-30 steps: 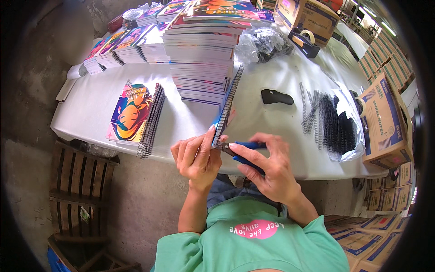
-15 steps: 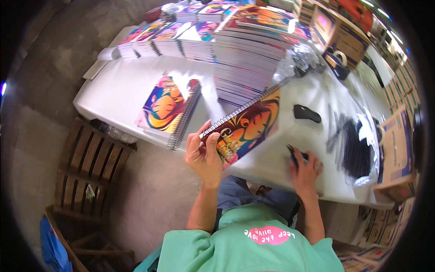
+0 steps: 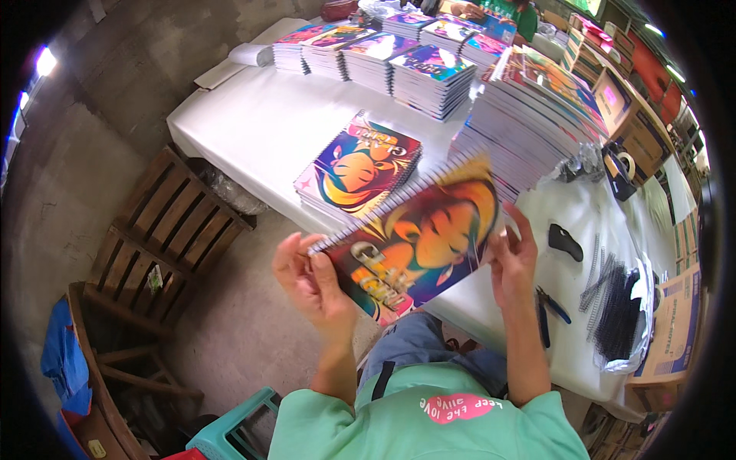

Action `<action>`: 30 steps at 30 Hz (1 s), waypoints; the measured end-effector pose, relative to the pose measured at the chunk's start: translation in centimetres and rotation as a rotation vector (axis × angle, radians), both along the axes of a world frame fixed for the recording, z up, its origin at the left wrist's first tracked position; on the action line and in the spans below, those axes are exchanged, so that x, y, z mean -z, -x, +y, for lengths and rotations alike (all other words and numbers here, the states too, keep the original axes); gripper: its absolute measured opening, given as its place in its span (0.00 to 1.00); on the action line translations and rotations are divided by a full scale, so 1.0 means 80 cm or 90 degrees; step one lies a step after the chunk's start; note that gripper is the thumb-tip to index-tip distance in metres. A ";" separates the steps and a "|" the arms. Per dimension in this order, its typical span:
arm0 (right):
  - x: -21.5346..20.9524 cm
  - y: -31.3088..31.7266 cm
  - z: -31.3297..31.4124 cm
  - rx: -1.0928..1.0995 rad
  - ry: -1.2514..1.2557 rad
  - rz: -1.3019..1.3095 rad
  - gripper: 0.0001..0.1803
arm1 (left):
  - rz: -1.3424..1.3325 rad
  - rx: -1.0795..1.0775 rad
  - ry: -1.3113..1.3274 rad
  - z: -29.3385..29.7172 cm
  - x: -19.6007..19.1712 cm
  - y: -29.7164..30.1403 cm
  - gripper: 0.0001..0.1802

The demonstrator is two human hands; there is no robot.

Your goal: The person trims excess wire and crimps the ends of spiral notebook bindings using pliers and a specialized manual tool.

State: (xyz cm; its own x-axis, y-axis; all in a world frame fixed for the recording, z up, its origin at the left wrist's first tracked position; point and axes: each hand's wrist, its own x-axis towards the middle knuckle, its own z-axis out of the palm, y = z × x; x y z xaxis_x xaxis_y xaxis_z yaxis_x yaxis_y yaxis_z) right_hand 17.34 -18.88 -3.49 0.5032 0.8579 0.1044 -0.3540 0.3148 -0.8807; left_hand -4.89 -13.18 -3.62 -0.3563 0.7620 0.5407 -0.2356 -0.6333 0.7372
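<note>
A spiral notebook [image 3: 429, 238] with a colourful cartoon cover is held up tilted in front of me, its coil running along the upper left edge. My left hand [image 3: 314, 280] grips the corner at the coil's lower end, thumb on the cover. At the opposite edge my right hand [image 3: 512, 257] pinches the notebook. Pliers [image 3: 548, 314] with dark handles lie on the table beside my right wrist. Just beyond the held notebook, more spiral notebooks [image 3: 356, 169] are piled on the white table [image 3: 238, 115].
Several notebook stacks [image 3: 433, 77] stand at the back, near a tall sheet pile [image 3: 529, 115]. Loose black coils [image 3: 617, 314], a black oblong object [image 3: 566, 242], a tape dispenser [image 3: 619, 170] and cartons [image 3: 667, 330] are right. A wooden slatted chair [image 3: 169, 222] stands left. Another person [image 3: 510, 15] is behind.
My right hand has let go of the pliers, now on the table, and has taken the notebook's right edge. The notebook is lifted nearer and faces up more. The view has shifted.
</note>
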 end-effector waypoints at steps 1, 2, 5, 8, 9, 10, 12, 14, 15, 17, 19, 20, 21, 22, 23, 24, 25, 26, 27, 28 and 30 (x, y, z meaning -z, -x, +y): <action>-0.007 0.004 0.020 0.007 0.006 -0.046 0.32 | 0.042 -0.049 -0.017 0.011 -0.004 0.013 0.16; -0.023 0.007 0.044 -0.009 -0.005 -0.089 0.29 | 0.049 -0.047 0.026 0.023 -0.011 0.024 0.16; -0.074 0.007 0.165 -0.044 -0.034 -0.249 0.22 | 0.092 -0.008 0.128 0.098 -0.034 0.044 0.16; -0.053 0.005 0.254 -0.035 0.018 -0.341 0.19 | 0.209 -0.101 0.199 0.163 -0.003 0.047 0.13; -0.030 -0.001 0.276 -0.062 0.048 -0.366 0.20 | 0.289 -0.120 0.203 0.180 0.015 0.047 0.12; -0.005 -0.003 0.289 -0.048 0.125 -0.552 0.20 | 0.461 -0.221 0.183 0.191 0.041 0.048 0.13; 0.021 0.010 0.296 0.008 0.275 -0.798 0.20 | 0.516 -0.258 0.180 0.196 0.068 0.051 0.15; 0.061 0.014 0.309 0.103 0.184 -0.687 0.18 | 0.272 -0.103 0.209 0.194 0.077 0.033 0.17; 0.068 0.024 0.307 0.140 0.147 -0.628 0.18 | 0.231 -0.086 0.203 0.194 0.080 0.029 0.18; 0.076 0.029 0.304 0.128 0.111 -0.582 0.18 | 0.148 -0.053 0.191 0.194 0.086 0.022 0.21; 0.071 0.036 0.301 0.166 0.122 -0.587 0.19 | 0.090 -0.012 0.215 0.199 0.087 0.015 0.25; 0.077 0.035 0.303 0.172 0.113 -0.559 0.21 | 0.065 -0.015 0.223 0.199 0.087 0.008 0.25; 0.076 0.032 0.302 0.199 0.091 -0.562 0.22 | 0.040 -0.014 0.230 0.201 0.086 -0.002 0.25; 0.076 0.030 0.300 0.230 0.069 -0.566 0.22 | 0.060 -0.020 0.229 0.202 0.086 -0.007 0.24; 0.075 0.028 0.296 0.262 0.048 -0.571 0.23 | 0.097 -0.072 0.173 0.209 0.096 -0.004 0.23; 0.072 0.031 0.289 0.308 0.042 -0.709 0.26 | 0.134 -0.127 0.117 0.221 0.112 0.007 0.22; 0.049 0.047 0.270 0.313 -0.011 -0.790 0.28 | 0.164 -0.187 0.061 0.228 0.122 0.020 0.21; 0.026 0.049 0.249 0.260 -0.130 -0.821 0.30 | 0.053 -0.131 0.026 0.222 0.110 0.026 0.20; -0.011 0.054 0.214 0.179 -0.211 -0.799 0.31 | -0.059 -0.078 -0.006 0.205 0.082 0.032 0.19; -0.047 0.053 0.173 0.128 -0.271 -0.804 0.29 | -0.063 -0.101 0.029 0.188 0.045 0.029 0.19; -0.115 0.033 0.102 0.207 -0.320 -0.876 0.27 | 0.048 -0.192 0.018 0.154 -0.018 0.021 0.21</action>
State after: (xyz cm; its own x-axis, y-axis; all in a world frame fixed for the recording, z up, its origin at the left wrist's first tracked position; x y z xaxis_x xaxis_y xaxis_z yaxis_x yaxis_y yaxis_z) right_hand 14.67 -10.69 5.67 -0.0746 0.4625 0.8835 0.7816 0.5773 -0.2362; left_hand -6.53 -0.89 -2.22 -0.5279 0.6431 0.5548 0.0164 -0.6455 0.7636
